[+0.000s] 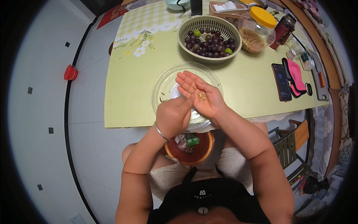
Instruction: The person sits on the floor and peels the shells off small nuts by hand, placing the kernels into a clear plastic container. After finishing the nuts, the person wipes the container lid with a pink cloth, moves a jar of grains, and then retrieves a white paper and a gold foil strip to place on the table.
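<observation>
Right hand [204, 98] spread palm-up, bearing small, slender, pale-tan pieces [201, 96], left hand [172, 115] curled beside them, any hold unclear

A home dining area: flowered tablecloth [128, 89], colander [222, 25] of grapes [210, 44], flask [282, 33], slatted chair [285, 151].

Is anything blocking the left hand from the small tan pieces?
Nothing visible stands between them: the left hand's fingertips are close beside the small tan pieces, which lie uncovered on the right hand's upturned palm.
</observation>
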{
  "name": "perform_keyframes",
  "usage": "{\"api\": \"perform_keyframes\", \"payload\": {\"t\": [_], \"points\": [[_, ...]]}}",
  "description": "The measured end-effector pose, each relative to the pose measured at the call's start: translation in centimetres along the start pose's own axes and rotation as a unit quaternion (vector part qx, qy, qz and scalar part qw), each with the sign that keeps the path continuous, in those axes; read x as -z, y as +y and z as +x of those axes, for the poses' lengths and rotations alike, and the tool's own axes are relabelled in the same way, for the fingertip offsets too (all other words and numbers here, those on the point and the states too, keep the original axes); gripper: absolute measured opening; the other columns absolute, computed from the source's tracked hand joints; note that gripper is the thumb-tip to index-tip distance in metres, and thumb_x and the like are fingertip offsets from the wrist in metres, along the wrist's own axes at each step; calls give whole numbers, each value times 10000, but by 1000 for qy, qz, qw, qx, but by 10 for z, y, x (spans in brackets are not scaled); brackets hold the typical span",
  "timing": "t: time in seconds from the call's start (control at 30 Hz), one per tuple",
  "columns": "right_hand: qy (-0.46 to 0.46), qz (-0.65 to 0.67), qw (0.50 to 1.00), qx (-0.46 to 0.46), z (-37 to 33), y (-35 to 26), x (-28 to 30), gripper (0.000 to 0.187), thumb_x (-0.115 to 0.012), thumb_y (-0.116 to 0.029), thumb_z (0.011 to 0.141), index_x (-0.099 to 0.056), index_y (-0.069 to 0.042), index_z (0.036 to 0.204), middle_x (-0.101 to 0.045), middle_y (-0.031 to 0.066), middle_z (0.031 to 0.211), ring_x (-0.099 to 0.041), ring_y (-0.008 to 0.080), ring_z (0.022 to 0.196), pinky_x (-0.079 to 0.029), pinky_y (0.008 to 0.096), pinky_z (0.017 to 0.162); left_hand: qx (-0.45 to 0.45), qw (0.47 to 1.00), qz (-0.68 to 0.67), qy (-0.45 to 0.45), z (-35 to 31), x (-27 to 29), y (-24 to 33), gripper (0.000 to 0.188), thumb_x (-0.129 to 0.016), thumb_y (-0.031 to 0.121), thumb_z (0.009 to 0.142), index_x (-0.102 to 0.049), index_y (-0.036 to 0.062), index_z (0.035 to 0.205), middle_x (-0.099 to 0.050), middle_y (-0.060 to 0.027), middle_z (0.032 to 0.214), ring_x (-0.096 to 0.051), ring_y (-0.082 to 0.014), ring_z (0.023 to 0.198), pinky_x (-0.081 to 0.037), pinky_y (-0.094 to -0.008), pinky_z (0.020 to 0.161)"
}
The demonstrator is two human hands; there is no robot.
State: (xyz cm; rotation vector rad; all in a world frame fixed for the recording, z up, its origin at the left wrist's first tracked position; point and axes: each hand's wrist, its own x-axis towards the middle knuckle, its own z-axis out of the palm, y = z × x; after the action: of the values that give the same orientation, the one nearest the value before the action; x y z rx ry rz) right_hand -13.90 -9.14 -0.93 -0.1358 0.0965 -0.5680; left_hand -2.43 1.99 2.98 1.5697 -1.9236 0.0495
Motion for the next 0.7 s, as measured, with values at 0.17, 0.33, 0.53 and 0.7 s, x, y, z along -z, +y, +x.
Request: {"api": "perform_keyframes", "payload": {"t": [0.17, 0.33, 0.53, 0.7], "points": [[2, 14, 1000, -20, -1, 1, 0, 457, -358, -115, 992, -302, 55, 1413, -364, 239, 1462, -352, 363, 1373, -295, 454, 1153, -10, 999, -19, 32, 2, 2, 4, 290, -631, 12, 743, -685, 30, 1027, -569, -69, 658, -574, -231, 558, -455, -344, 484], [12, 20, 1000, -19, -3, -1, -5, 449, -374, -164, 1010, -328, 51, 1401, -387, 237, 1448, -357, 361, 1370, -301, 454, 1151, -16, 990, -30, 140, 3, 18, -4, 276, -651, -67, 713, -708, 9, 972, -584, -91, 641, -548, -204, 515, -436, -306, 480], [-33, 46, 998, -31, -4, -2, -5, 447, -381, -131, 1001, -318, 45, 1408, -383, 240, 1449, -356, 360, 1370, -389, 437, 1106, 70, 968, -68, 231, 2, 42, -12, 211, -626, -82, 795, -711, -15, 976, -602, -51, 650, -515, -102, 535, -406, -228, 496], [-26, 28, 999, -27, -8, 3, -22, 448, -366, -117, 1003, -304, 44, 1416, -366, 243, 1460, -341, 369, 1377, -374, 449, 1115, 115, 956, -85, 254, 0, 54, -25, 199, -612, -74, 815, -715, -8, 973, -606, -50, 659, -528, -100, 565, -411, -219, 531]]}}
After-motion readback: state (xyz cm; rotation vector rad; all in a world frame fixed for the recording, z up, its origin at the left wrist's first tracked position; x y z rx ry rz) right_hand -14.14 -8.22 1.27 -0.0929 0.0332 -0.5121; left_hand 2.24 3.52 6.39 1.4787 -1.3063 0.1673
